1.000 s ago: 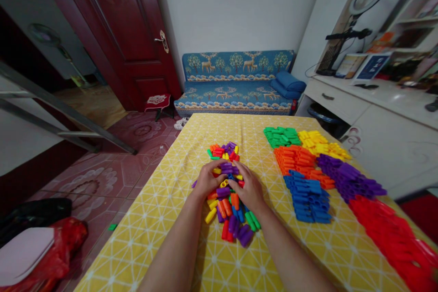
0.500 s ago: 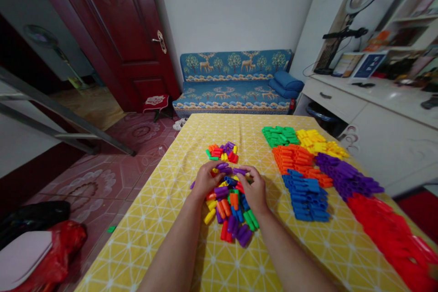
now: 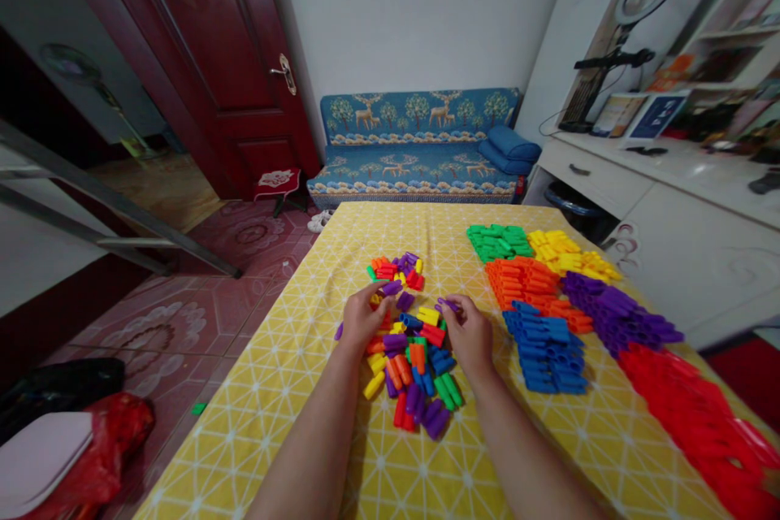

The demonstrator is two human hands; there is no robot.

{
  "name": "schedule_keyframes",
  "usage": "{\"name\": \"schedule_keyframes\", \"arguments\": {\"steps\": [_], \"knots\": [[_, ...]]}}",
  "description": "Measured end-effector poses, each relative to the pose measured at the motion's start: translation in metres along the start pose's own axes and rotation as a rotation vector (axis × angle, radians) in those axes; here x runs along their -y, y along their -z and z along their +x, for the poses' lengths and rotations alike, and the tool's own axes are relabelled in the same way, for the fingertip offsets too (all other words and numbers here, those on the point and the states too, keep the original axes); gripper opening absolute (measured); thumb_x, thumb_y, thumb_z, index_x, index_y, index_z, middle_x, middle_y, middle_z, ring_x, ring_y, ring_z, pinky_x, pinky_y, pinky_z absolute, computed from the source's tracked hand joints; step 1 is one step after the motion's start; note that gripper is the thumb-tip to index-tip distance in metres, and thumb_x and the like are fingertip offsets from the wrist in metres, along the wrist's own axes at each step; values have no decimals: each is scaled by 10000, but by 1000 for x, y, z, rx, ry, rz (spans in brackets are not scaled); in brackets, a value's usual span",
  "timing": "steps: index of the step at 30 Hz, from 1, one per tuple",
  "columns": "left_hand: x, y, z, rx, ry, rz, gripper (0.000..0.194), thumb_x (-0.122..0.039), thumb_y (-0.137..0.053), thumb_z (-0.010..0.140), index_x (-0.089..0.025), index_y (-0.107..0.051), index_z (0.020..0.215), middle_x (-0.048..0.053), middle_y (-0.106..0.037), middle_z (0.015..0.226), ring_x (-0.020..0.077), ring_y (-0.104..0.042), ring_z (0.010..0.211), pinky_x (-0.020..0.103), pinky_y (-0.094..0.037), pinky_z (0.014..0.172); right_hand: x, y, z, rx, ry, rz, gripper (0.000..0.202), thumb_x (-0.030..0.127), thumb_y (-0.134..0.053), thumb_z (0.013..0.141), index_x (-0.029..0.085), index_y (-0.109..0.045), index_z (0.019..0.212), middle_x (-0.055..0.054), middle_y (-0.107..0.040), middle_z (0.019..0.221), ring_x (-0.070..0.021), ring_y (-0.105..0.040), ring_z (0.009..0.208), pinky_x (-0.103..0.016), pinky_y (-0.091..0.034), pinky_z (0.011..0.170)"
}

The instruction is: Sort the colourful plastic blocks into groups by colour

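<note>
My left hand (image 3: 364,315) is closed on a purple plastic tube piece (image 3: 392,288) at the far left of a mixed pile. Between the fingers of my right hand (image 3: 468,331) is another purple tube piece (image 3: 448,305), held just right of the pile. Below and between both hands lie loose red, orange, yellow, green, blue and purple pieces, among them a yellow piece (image 3: 428,316) and a red piece (image 3: 433,335). One purple piece (image 3: 405,301) rests between the hands. A smaller mixed cluster (image 3: 414,279) sits just beyond my left hand.
Sorted heaps line the table's right side: green (image 3: 500,242), yellow (image 3: 569,254), orange (image 3: 524,284), blue (image 3: 545,348), purple (image 3: 615,313) and red (image 3: 695,414). A patterned sofa (image 3: 420,154) stands beyond the yellow tablecloth (image 3: 292,414); a white cabinet (image 3: 688,244) is at right.
My right hand has moved right, away from the pile's middle, with a purple tube piece. My left hand has shifted slightly left and raised its purple piece. The yellow and red pieces are uncovered.
</note>
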State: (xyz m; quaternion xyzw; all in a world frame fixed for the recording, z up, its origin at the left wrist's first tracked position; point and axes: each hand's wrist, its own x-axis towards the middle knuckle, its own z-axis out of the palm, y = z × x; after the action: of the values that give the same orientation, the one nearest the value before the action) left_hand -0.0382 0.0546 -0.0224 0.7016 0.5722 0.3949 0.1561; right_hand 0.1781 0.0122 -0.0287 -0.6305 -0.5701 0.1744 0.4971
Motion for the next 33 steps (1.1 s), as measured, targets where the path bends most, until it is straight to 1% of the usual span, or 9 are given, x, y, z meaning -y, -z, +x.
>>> {"name": "schedule_keyframes", "arguments": {"steps": [3, 6, 10, 15, 20, 24, 26, 28, 33], "knots": [[4, -1, 1, -27, 21, -27, 311, -304, -615, 848, -227, -692, 1140, 42, -752, 934, 219, -701, 865, 328, -541, 809, 1, 9, 2, 42, 76, -341, 188, 284, -550, 863, 197, -690, 952, -69, -661, 1015, -197, -596, 915, -297, -442, 806], [7, -2, 2, -5, -63, -49, 322, -193, -592, 823, -235, -704, 1121, 49, -724, 1019, 212, -684, 926, 325, -539, 849, 10, 16, 2, 69, 133, -517, 222, 246, -597, 839, 200, -698, 1031, -73, -638, 1084, -223, -544, 1018, -317, -407, 889], [8, -3, 2, 17, -157, -42, 441, -84, -565, 749, -242, -699, 1138, 54, -662, 1172, 212, -639, 1062, 336, -513, 947, 20, 24, 2, 206, 133, -572, 272, 210, -614, 833, 266, -693, 1087, -35, -659, 1045, -207, -543, 993, -299, -401, 864], [5, -1, 2, 88, -159, 39, 357, -135, -568, 774, -230, -721, 1082, 48, -719, 1086, 221, -651, 1025, 360, -513, 940, 17, 28, 2, 261, 37, -573, 306, 198, -654, 806, 256, -680, 1105, -40, -649, 1043, -190, -584, 955, -280, -415, 808], [4, 1, 3, 121, -162, 82, 308, -180, -548, 810, -229, -728, 1055, 49, -733, 1066, 222, -656, 1004, 357, -513, 916, 8, 23, 2, 158, 49, -345, 231, 154, -641, 766, 221, -700, 979, -49, -645, 966, -180, -608, 862, -283, -460, 759], [3, 2, 3, 121, -155, 57, 300, -177, -550, 807, -231, -731, 1040, 43, -736, 1051, 219, -658, 995, 354, -511, 914, 10, 26, 5, 6, 54, 44, 216, 280, -603, 800, 187, -680, 980, -78, -671, 973, -197, -632, 852, -318, -504, 747], [3, 2, 3, 121, -143, 45, 294, -179, -554, 808, -232, -732, 1036, 43, -737, 1047, 216, -661, 992, 353, -510, 916, 11, 39, 11, -38, 9, 200, 272, 337, -596, 805, 175, -651, 1016, -86, -685, 973, -199, -646, 836, -321, -515, 724], [3, 2, 2, 119, -132, 45, 280, -195, -556, 818, -230, -734, 1031, 49, -737, 1048, 218, -663, 991, 354, -513, 911, 8, 62, 24, -100, -1, 239, 311, 366, -621, 782, 166, -633, 1020, -89, -691, 961, -198, -651, 831, -321, -517, 725], [3, 2, 2, 112, -110, 51, 264, -221, -555, 837, -234, -737, 1027, 51, -739, 1047, 224, -665, 991, 355, -518, 889, -38, 152, 87, -257, 48, -91, 289, 292, -683, 728, 177, -681, 993, -74, -688, 911, -170, -618, 760, -310, -467, 722]]}}
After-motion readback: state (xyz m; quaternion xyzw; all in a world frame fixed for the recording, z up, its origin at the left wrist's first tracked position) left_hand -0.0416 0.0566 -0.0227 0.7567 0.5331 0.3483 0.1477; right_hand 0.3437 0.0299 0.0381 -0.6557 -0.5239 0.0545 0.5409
